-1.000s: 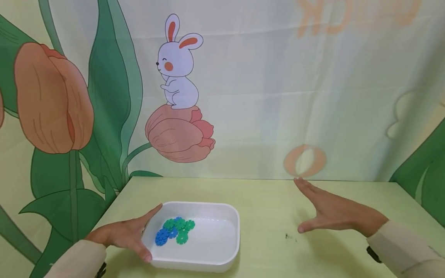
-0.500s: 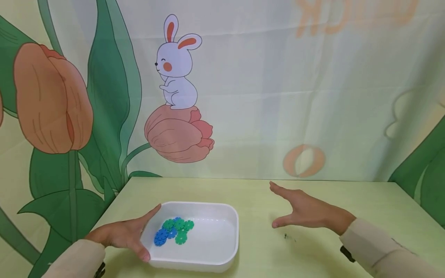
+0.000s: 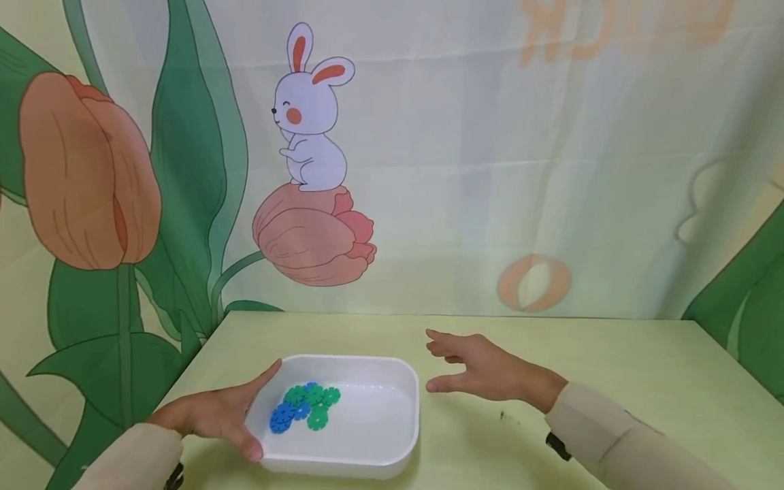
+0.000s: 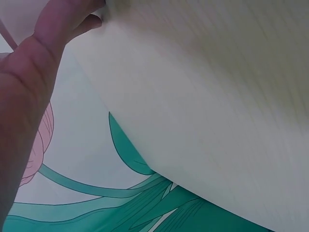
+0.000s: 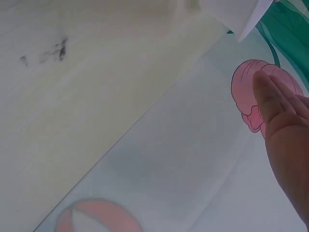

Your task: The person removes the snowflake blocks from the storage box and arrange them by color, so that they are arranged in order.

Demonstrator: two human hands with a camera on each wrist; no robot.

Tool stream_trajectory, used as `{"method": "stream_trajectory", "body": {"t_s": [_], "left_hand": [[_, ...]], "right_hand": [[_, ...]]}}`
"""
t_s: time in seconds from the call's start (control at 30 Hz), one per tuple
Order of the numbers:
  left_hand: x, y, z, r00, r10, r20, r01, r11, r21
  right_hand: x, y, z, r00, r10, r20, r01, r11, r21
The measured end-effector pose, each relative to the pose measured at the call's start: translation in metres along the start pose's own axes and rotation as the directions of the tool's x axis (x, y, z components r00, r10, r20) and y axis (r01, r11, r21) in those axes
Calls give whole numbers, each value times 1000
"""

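A white plastic tray rests on the table, with several blue notched building discs and green notched building discs piled in its left part. At the tray's left end, my left hand is spread, its thumb by the front corner and a finger by the back corner, touching the rim. My right hand hovers just right of the tray, fingers extended, thumb apart, holding nothing. In the right wrist view a white corner of the tray shows near the fingers. The left wrist view hides most of what the left hand touches.
The pale yellow table carries a small dark mark right of the tray. Behind the table hangs a printed backdrop with a rabbit and tulips. Each wrist shows a beige sleeve and a dark band.
My right hand has moved left across the table and now is close to the tray's right side. The left hand and the tray keep about the same place.
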State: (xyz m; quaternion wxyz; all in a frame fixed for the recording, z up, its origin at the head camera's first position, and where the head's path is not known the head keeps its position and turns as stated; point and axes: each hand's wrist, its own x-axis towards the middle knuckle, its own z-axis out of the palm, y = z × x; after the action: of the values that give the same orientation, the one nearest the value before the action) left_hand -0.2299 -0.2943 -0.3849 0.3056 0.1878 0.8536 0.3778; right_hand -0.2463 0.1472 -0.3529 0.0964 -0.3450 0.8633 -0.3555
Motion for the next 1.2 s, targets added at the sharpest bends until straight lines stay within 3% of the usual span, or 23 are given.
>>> {"method": "stream_trajectory", "body": {"t_s": [0.17,0.27,0.63,0.93,1.2], "left_hand": [[0,0,0,1000,-2,2,2,1000,0],[0,0,1,1000,-10,0,10,1000,9],[-1,2,0,1000,7,-2,-6,998,67],[0,3,-3,1000,-2,-2,2,1000,28],[0,4,0,999,-48,-19,49,997,62]], "right_hand": [[19,-13,13,1000,-19,17,17,993,119],[29,-20,20,1000,-19,12,17,990,139],[61,-45,40,993,112,39,-116,985,130],[91,-70,60,956,277,93,-292,925,244],[108,-78,75,940,319,124,-342,867,361]]}}
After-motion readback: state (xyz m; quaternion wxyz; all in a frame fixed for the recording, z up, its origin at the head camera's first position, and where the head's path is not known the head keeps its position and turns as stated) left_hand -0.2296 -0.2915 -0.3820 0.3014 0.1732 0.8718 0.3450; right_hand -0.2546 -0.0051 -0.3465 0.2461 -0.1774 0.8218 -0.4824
